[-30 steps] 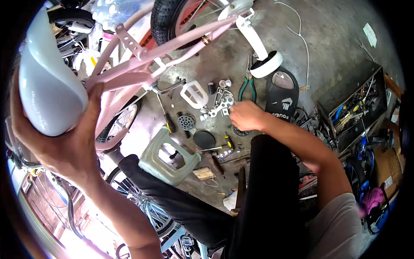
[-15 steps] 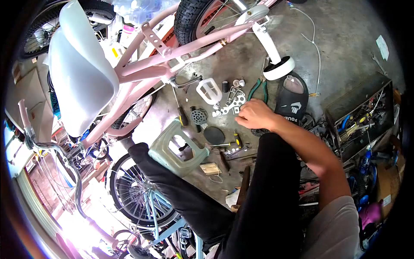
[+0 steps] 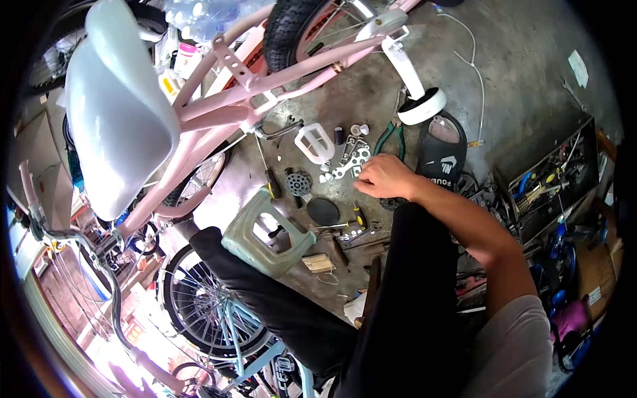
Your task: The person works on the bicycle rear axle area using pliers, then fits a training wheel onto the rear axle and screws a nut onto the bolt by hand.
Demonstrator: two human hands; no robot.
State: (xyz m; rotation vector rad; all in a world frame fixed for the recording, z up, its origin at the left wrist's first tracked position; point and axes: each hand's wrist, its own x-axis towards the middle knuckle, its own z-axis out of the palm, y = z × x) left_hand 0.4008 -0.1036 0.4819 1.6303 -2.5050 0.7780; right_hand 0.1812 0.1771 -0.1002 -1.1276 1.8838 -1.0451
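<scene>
My right hand (image 3: pixel 383 178) hangs over the floor with its fingers bent together, just right of a white perforated bracket (image 3: pixel 355 161); whatever its fingers hold, if anything, is hidden. Beyond it lie green-handled pliers (image 3: pixel 390 139), and a white pedal (image 3: pixel 314 143) is to the left. No part of my left hand shows. At the left stands a pink bicycle frame (image 3: pixel 285 74) with a pale, glossy saddle (image 3: pixel 119 113). A white training wheel (image 3: pixel 423 107) is fixed on its far side.
A green plastic stool (image 3: pixel 255 247) stands near my left leg. Screwdrivers, a round black disc (image 3: pixel 323 211) and small parts lie on the floor. A black slipper (image 3: pixel 440 151) is beside my right hand. At the right sits a metal toolbox (image 3: pixel 544 142) full of tools. A blue bicycle is at lower left.
My left hand was at the saddle one second ago and has since left the view. My right hand remains beside the bracket with its fingers bent. The view has shifted slightly.
</scene>
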